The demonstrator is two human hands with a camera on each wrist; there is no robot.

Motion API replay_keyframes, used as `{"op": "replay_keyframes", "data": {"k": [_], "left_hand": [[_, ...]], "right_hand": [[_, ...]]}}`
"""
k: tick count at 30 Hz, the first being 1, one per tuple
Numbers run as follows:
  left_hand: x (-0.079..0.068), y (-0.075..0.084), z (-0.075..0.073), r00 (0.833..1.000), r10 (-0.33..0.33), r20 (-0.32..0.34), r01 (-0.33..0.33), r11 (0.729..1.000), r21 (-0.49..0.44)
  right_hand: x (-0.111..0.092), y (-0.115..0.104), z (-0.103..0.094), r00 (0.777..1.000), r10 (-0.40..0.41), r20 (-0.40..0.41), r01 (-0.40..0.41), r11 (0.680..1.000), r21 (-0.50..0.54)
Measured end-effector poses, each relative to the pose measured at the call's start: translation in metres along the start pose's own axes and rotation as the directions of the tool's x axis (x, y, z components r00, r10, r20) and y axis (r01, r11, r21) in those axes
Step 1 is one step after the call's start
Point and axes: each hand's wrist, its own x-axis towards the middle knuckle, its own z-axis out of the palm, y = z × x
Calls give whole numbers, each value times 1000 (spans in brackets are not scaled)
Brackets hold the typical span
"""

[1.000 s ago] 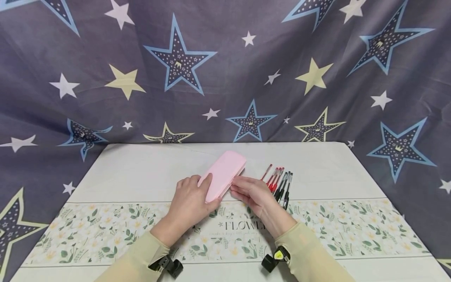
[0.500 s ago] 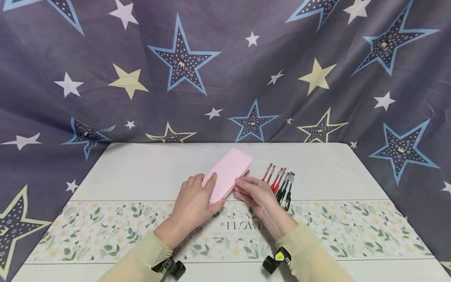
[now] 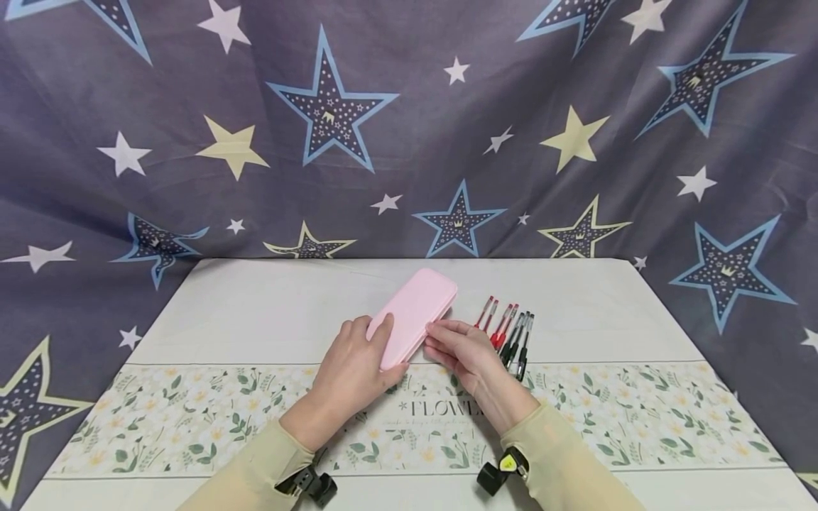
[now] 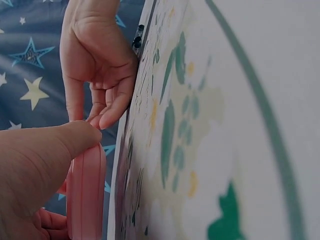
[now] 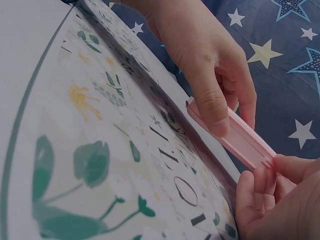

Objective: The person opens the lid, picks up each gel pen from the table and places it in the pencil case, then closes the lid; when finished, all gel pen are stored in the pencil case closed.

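A closed pink pencil case (image 3: 415,316) is held at a slant above the table, its flat lid facing up in the head view. My left hand (image 3: 351,365) grips its near-left end, with the thumb along the near edge; the left wrist view shows that thumb (image 4: 75,140) at the case's end. On the long right side, my right hand (image 3: 469,355) pinches a small clasp (image 5: 267,162) between thumb and forefinger. Its other fingers are bent beneath. To the right of that hand lie several red pens (image 3: 503,326) and black pens (image 3: 524,348), their lower parts partly hidden by it.
A white tabletop (image 3: 268,305) carries a flower-printed band (image 3: 211,419) with lettering across its front half. Behind the table hangs a dark star-patterned cloth (image 3: 409,128). Wrist cameras (image 3: 492,479) are strapped to both sleeves.
The head view has shifted slightly. The pencil case has moved a little away and to the right with both hands, then stays still over the last half second.
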Motion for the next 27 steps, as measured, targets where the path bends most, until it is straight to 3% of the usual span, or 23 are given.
{"op": "replay_keyframes", "data": {"k": [18, 27], "left_hand": [[-1, 2, -1, 999, -17, 34, 18, 1000, -14], [-1, 0, 1, 1000, -4, 10, 4, 1000, -10]], "right_hand": [[-1, 3, 1, 1000, -27, 1, 27, 999, -18], [-2, 4, 3, 999, -42, 8, 42, 998, -46]]}}
